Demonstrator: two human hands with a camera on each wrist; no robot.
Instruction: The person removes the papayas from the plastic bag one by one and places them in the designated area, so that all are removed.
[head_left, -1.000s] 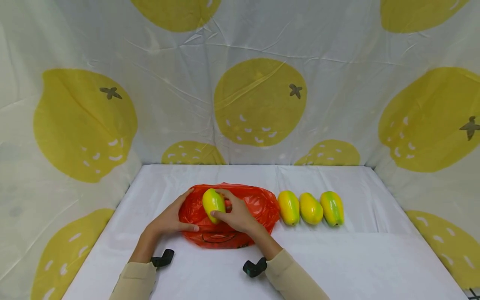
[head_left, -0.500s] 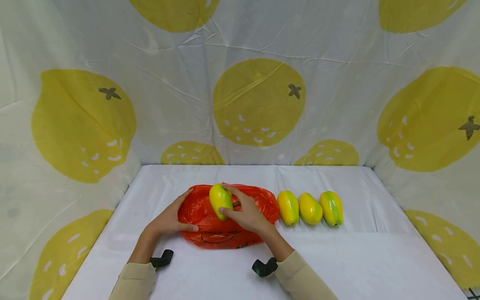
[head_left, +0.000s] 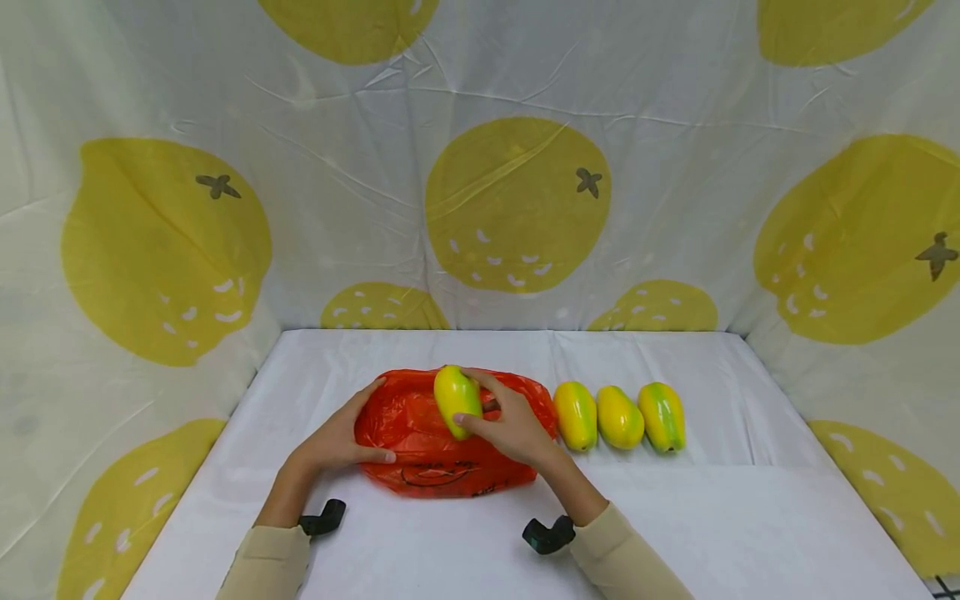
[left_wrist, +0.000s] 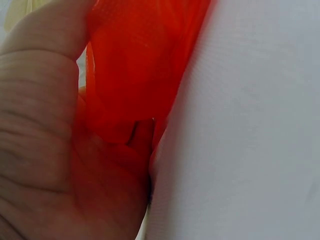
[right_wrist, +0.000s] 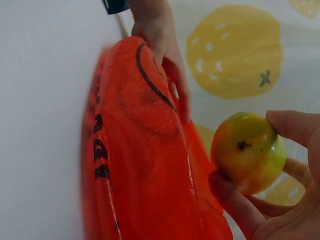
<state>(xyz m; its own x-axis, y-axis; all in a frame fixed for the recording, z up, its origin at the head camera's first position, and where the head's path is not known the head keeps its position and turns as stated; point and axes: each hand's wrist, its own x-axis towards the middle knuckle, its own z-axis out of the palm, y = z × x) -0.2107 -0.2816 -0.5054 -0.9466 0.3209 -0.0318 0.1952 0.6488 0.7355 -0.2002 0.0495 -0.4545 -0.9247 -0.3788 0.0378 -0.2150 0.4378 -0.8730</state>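
A red plastic bag (head_left: 408, 417) with black print lies on the white table, its mouth spread wide. My left hand (head_left: 337, 433) holds the bag's left end, thumb along the near rim and fingers toward the far rim. In the left wrist view, red film (left_wrist: 135, 60) covers part of the palm. My right hand (head_left: 510, 421) grips a yellow-green papaya (head_left: 455, 400) between thumb and fingers, over the bag's opening. Seen from the right wrist, the papaya (right_wrist: 245, 150) shows its dark-spotted end, raised beside the bag's rim.
Three more papayas stand in a row right of the bag: one close to it (head_left: 576, 417), a middle one (head_left: 620, 417) and a greener one (head_left: 662, 417). Behind the white table (head_left: 712, 533) hangs a lemon-print cloth (head_left: 660, 208), which also forms both sides.
My right hand has moved the papaya to the right and slightly farther back over the bag. The left hand keeps its place at the bag's left end.
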